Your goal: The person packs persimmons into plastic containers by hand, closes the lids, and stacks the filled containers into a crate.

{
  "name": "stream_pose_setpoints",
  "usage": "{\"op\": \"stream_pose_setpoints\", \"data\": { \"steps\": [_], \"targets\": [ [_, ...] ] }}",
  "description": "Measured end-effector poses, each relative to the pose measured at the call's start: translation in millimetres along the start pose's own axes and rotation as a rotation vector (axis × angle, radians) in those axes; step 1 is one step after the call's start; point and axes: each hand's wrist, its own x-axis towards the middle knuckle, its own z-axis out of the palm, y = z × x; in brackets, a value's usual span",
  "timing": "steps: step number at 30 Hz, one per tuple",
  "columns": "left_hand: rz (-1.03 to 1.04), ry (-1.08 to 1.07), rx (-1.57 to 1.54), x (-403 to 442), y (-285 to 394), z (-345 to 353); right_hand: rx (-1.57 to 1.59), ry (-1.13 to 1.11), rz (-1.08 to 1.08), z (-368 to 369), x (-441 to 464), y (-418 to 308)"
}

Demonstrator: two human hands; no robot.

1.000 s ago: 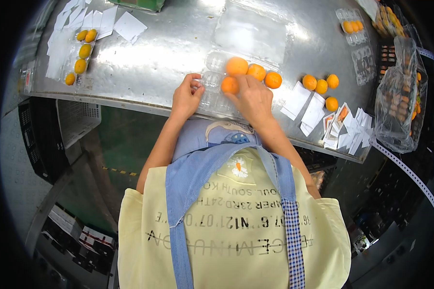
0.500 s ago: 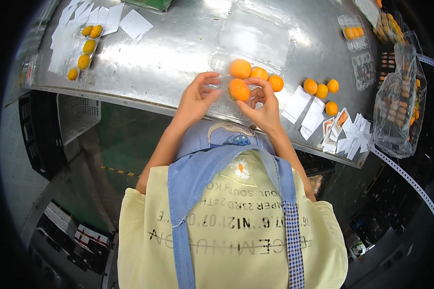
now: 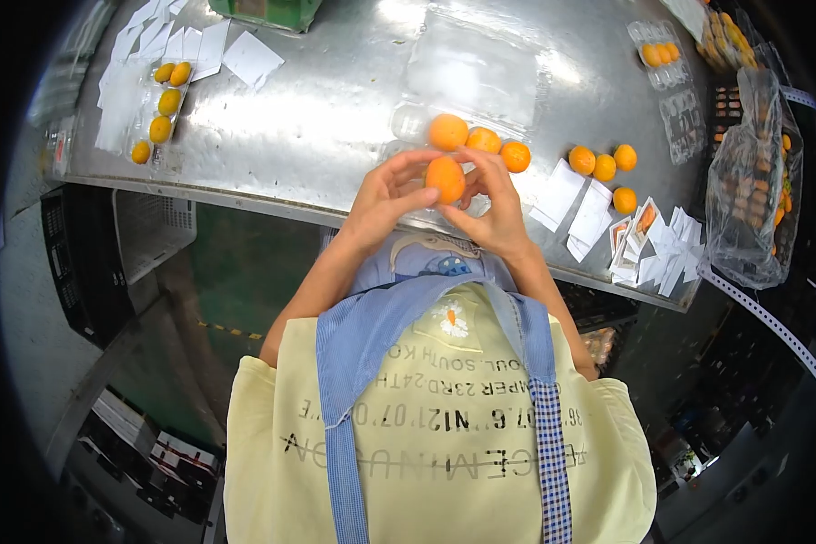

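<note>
Your left hand (image 3: 381, 204) and right hand (image 3: 500, 207) gripped one orange fruit (image 3: 444, 179) between curled fingers, above the table's (image 3: 308, 118) near edge. Three more fruits (image 3: 483, 140) sat just beyond, four loose fruits (image 3: 605, 167) lay rightward, and five yellower fruits (image 3: 160, 129) leftward. Skins looked smooth and rounded, the table shiny metal, the left-hand tray (image 3: 147, 114) clear, thin plastic.

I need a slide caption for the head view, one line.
Left hand and right hand hold an orange fruit between them at the metal table, three more fruits just beyond.
</note>
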Motion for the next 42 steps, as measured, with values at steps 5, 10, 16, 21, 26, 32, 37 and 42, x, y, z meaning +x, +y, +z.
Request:
{"op": "stream_pose_setpoints", "data": {
  "steps": [5, 10, 16, 21, 26, 32, 37, 42],
  "targets": [
    [-0.032, -0.001, 0.043, 3, -3, 2, -0.089, -0.046, -0.033, -10, 1, -4],
    [-0.06, 0.15, 0.285, 3, 0, 7, 0.273, 0.064, 0.265, -39, -14, 15],
    [0.084, 0.453, 0.646, 14, -52, -54, 0.334, 0.58, 0.252, -191, -34, 38],
    [0.107, 0.494, 0.792, 20, -72, -83, 0.121, 1.037, -0.06, -399, -23, -39],
    [-0.032, 0.405, 0.744, 24, -67, -79, -0.333, 1.288, -0.298, -536, -30, -84],
    [-0.061, 0.396, 0.659, 26, -62, -73, -1.791, 1.316, 0.405, -604, -60, -58],
    [-0.038, 0.41, 0.621, 34, -68, -66, -0.889, 0.522, 0.171, -400, -15, 13],
    [-0.067, 0.407, 0.585, 39, -66, -57, -0.955, 0.002, 0.087, -235, -15, 72]
  ]
}}
